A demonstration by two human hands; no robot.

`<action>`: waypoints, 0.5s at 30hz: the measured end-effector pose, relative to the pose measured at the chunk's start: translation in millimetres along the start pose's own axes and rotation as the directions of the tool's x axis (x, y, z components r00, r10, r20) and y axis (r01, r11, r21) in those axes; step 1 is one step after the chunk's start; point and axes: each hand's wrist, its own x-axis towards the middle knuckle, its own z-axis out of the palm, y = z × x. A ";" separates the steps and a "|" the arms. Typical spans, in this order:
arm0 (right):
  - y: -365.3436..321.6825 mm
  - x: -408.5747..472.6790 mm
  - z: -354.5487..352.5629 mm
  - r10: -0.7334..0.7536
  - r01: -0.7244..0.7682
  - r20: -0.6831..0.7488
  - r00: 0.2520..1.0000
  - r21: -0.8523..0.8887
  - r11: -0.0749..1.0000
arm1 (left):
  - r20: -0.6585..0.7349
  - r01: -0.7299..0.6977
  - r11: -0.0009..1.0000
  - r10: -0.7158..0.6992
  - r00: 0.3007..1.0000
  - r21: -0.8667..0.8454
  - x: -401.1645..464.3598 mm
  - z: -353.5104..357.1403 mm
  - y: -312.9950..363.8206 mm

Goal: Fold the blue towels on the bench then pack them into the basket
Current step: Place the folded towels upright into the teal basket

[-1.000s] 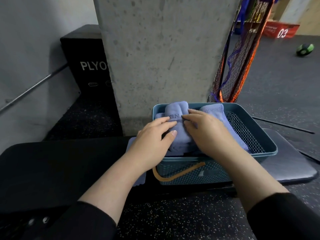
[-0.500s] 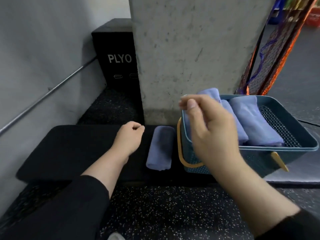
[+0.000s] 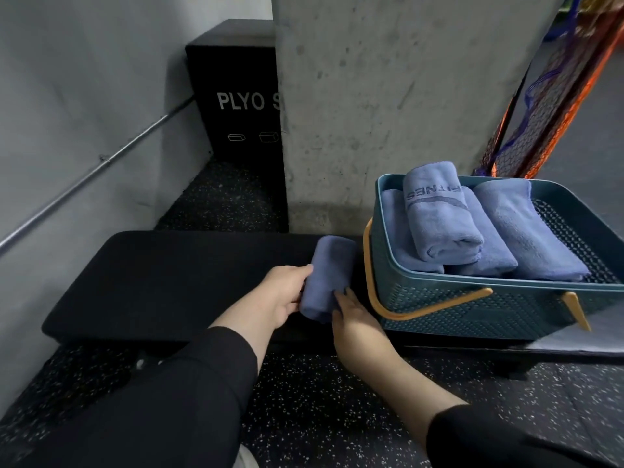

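Observation:
A folded blue towel (image 3: 329,275) lies on the black bench (image 3: 169,278), just left of the teal basket (image 3: 472,302). My left hand (image 3: 287,292) grips the towel's left side, fingers curled round its edge. My right hand (image 3: 354,319) touches the towel's near right corner; its fingertips are partly hidden under the cloth. Inside the basket lie several folded blue towels, one with lettering (image 3: 439,214) stacked on top of the others.
A concrete pillar (image 3: 388,96) rises right behind the bench and basket. A black plyo box (image 3: 236,96) stands at the back left beside a grey wall with a metal rail (image 3: 101,160). Orange and blue netting (image 3: 547,96) hangs at the right. Speckled rubber floor (image 3: 320,417) lies below.
Both hands have left the basket and dropped to the towel on the bench. My left hand now grips it and my right hand has come down to its near corner.

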 end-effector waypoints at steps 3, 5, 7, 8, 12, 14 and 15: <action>9.8 4.3 9.2 -0.002 0.006 -0.050 0.999 0.095 0.995 | 0.011 -0.011 0.999 0.011 1.000 0.030 3.9 4.9 -0.4; 4.2 0.3 4.3 0.006 0.002 -0.034 0.999 0.209 0.978 | 0.006 -0.030 0.996 0.029 1.000 0.079 3.2 4.2 0.7; 3.2 -2.7 1.2 -0.028 0.043 -0.058 0.998 0.265 0.963 | -0.007 -0.043 0.993 0.044 0.999 0.107 0.1 1.4 1.6; 1.6 -4.9 -1.0 -0.033 0.049 -0.060 0.998 0.289 0.956 | -0.015 -0.052 0.993 0.054 0.998 0.104 -3.1 -0.4 2.7; -14.8 -7.7 -10.4 -0.013 0.078 -0.132 0.991 0.497 0.865 | -0.049 -0.138 0.990 0.137 0.989 -0.009 -25.2 -13.8 12.0; -29.3 -10.6 -20.4 0.067 0.065 -0.186 0.980 0.626 0.777 | -0.017 -0.193 0.977 0.193 0.981 -0.088 -44.6 -22.4 21.2; -37.5 -12.4 -26.1 0.106 0.052 -0.182 0.978 0.694 0.718 | 0.005 -0.218 0.969 0.220 0.975 -0.114 -54.7 -26.9 25.3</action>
